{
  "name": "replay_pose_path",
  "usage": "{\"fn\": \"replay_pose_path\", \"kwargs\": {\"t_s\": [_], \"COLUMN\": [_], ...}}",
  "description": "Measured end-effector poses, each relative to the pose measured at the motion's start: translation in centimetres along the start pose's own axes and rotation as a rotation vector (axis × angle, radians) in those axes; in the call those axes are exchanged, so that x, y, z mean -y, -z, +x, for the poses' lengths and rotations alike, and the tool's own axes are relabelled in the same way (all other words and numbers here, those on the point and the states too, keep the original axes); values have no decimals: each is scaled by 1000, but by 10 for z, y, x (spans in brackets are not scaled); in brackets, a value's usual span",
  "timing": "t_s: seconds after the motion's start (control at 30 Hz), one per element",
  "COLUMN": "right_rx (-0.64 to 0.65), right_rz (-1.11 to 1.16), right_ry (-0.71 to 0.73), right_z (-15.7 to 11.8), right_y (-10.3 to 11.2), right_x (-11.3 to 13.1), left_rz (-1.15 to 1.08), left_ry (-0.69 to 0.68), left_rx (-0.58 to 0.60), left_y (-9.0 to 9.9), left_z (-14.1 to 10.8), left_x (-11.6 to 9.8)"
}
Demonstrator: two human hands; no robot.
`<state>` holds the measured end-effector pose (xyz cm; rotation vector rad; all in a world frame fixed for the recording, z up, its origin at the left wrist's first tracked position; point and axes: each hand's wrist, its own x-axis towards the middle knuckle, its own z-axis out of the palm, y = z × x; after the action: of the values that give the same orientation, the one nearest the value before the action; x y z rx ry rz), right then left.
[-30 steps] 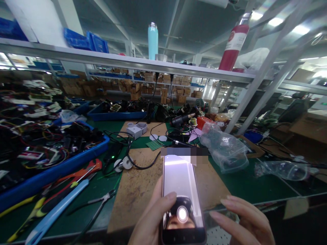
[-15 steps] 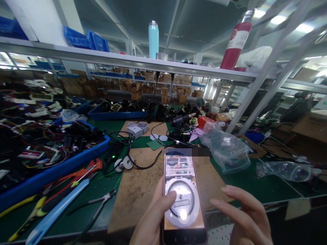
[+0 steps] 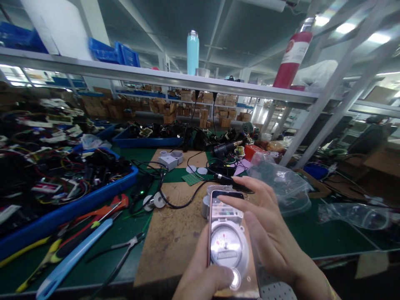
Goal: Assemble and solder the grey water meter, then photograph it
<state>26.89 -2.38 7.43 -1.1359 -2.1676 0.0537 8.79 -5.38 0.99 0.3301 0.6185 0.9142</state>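
My left hand [image 3: 199, 273] is wrapped round a smartphone [image 3: 227, 246], held upright over the work board. Its thumb lies low on the screen, by a round white button. On the screen is a camera picture of a round grey housing with a dial-like disc and a clear compartment holding wires. My right hand [image 3: 275, 235] is open at the phone's right side, fingers apart, the index finger across the top of the screen. Whether that fingertip touches the glass I cannot tell. Behind the phone a grey and clear part [image 3: 205, 207] shows only at its edge.
A brown board [image 3: 168, 241] lies on the green mat. Pliers [image 3: 125, 246], a light-blue-handled tool [image 3: 78, 256] and a blue bin of wired parts [image 3: 93, 196] are at left. Solder spools [image 3: 154, 201], a circuit board [image 3: 191, 179] and a plastic bag [image 3: 284, 187] lie farther back.
My right hand has moved up and left, from beside the board to over the phone's top. My left thumb has slid down to the white button. The view has shifted slightly.
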Motion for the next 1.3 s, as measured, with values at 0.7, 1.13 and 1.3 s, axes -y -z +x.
{"fn": "replay_pose_path", "kwargs": {"t_s": [0.7,1.13,1.3], "right_rx": [-160,-485,-646], "right_rz": [108,398,513], "right_ry": [-25,-274,-266], "right_z": [-10,-77,-95], "right_y": [1,-26,-38], "right_x": [-3,-5,-17], "left_rz": [-21,19,-72], "left_ry": [-24,-138,-67], "left_rx": [111,140,125], "left_y": [-1,-4,-6], "left_z": [-3,-10,-7], "left_x": [-1,-1,-9]}}
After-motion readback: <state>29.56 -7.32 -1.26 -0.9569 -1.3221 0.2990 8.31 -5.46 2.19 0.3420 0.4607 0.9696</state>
